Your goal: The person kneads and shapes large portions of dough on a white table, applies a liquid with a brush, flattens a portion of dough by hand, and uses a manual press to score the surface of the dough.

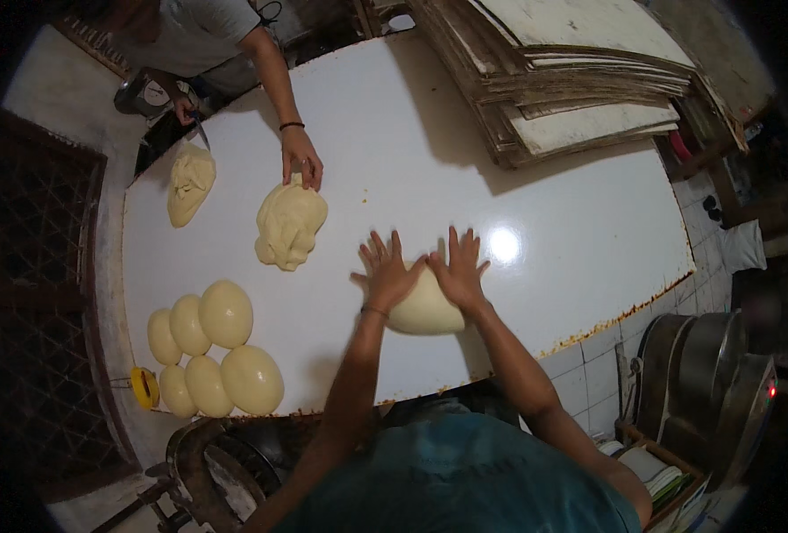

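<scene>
A smooth, rounded mass of pale dough point(425, 306) lies on the white table in front of me. My left hand point(388, 275) rests against its upper left side, fingers spread and pointing away. On the upper right side sits my right hand point(459, 274), its fingers also stretched out. The thumbs nearly meet over the dough's far edge. Neither hand is wrapped round it. To the left is a rough, lumpy piece of dough point(291, 225), touched from above by a co-worker's hand point(300, 158).
The white table point(589, 231) has rusty edges. Several smooth dough balls point(252, 380) sit near left by a yellow-rimmed round item point(145, 388). Farther back lie another dough piece point(191, 185), the co-worker's blade point(202, 133) and a dial scale point(151, 94). Stacked boards point(589, 89) occupy the far right.
</scene>
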Motion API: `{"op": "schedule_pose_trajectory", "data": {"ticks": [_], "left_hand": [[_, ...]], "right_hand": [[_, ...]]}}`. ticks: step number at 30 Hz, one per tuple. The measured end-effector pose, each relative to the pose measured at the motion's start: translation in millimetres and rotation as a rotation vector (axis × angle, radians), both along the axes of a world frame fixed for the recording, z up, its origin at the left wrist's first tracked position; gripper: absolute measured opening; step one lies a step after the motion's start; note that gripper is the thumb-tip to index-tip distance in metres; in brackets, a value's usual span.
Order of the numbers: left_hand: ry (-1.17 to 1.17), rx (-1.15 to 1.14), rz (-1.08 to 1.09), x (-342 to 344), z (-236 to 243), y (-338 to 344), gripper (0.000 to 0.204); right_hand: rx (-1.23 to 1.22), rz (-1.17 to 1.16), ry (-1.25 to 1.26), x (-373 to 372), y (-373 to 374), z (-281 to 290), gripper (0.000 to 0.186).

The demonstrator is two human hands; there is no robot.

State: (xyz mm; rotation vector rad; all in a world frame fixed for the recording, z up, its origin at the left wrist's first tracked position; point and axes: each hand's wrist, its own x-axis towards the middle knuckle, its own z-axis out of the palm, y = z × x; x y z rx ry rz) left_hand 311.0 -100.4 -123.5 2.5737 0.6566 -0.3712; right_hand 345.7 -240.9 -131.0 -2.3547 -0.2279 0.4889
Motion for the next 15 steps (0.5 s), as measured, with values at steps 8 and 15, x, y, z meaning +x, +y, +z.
{"op": "schedule_pose_trajectory", "data": {"ticks": [8,15], "left_hand": [[-0.471,-0.742,0.711,3,-55,56,0.056],[-0.349,-1.836,0.725,54,-1,40,0.063]], "right_hand": [[0.546,-0.166,0.293,39,-35,-16,0.053],[1.218,-0.093,1.337,114,32,-24,0.058]]}}
